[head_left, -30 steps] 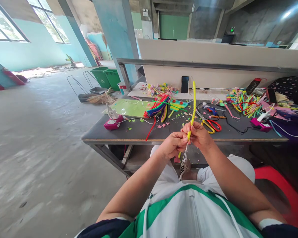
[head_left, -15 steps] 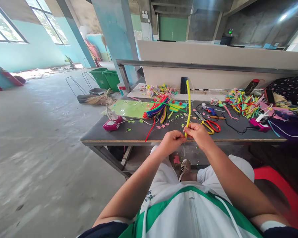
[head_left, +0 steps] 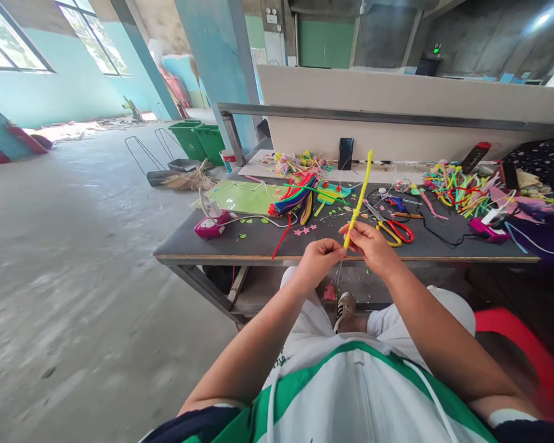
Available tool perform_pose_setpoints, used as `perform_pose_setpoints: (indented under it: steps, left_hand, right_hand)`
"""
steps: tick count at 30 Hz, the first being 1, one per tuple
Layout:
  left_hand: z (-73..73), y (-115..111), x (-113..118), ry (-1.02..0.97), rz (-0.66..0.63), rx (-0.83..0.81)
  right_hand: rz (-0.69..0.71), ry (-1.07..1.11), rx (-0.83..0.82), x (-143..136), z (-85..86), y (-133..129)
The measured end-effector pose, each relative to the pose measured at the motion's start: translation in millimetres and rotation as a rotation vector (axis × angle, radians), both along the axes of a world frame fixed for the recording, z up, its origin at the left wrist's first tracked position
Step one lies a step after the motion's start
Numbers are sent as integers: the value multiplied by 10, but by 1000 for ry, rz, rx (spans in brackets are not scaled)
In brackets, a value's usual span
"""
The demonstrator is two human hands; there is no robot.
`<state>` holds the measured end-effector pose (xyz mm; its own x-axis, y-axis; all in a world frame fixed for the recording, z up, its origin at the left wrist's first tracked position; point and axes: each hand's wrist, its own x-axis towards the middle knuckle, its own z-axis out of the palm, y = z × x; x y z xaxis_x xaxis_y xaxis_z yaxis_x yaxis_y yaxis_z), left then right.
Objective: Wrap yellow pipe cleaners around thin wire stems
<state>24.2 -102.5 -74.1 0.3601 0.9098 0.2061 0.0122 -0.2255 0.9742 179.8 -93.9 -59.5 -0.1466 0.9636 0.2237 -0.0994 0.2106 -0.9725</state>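
A fuzzy yellow stick (head_left: 361,197) stands up from my hands over the front edge of the grey table (head_left: 180,244), its top leaning right. My left hand (head_left: 322,259) pinches its lower end, fingertips pressed together. Just to the right, my right hand (head_left: 368,243) is closed on it slightly higher up. Thin clear strands hang below the fingers. Scissors with red and yellow handles (head_left: 399,232) lie right of my right hand. A bundle of coloured pipe cleaners (head_left: 298,195) rests behind my left hand.
A pink power socket (head_left: 212,224) with a white cable is at the table's left. A phone (head_left: 346,153) leans at the back. A blue glue gun (head_left: 397,203), a pile of colourful pieces (head_left: 461,187) and a dark bottle (head_left: 475,157) are at the right. Green bins (head_left: 210,143) stand beyond.
The yellow stick has tipped from nearly upright to leaning right. My right hand has shifted slightly up along with it. The whole view has moved a little.
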Motion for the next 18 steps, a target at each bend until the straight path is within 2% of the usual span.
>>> perform_pose_setpoints:
  steps: [3, 5, 8, 10, 12, 15, 18]
  left_hand:
    - [38, 37, 32, 204, 168, 248]
    - [49, 46, 42, 238, 158, 305]
    - [39, 37, 5, 124, -47, 131]
    - [10, 26, -33, -31, -210, -49]
    - [-35, 11, -53, -216, -314, -194]
    - [-99, -13, -34, -389, -380, -353]
    - [-98, -24, -3, -391, -328, -396]
  right_hand:
    - [-198, -93, 1, -30, -20, 25]
    - [-252, -156, 10, -33, -20, 22]
    - [-144, -107, -8, -21, 25, -19]
    - [-31, 13, -35, -14, 69, -55]
    - [57, 126, -48, -9, 103, -78]
    - [150, 217, -32, -8, 108, -73]
    - [147, 209, -32, -28, 58, -45]
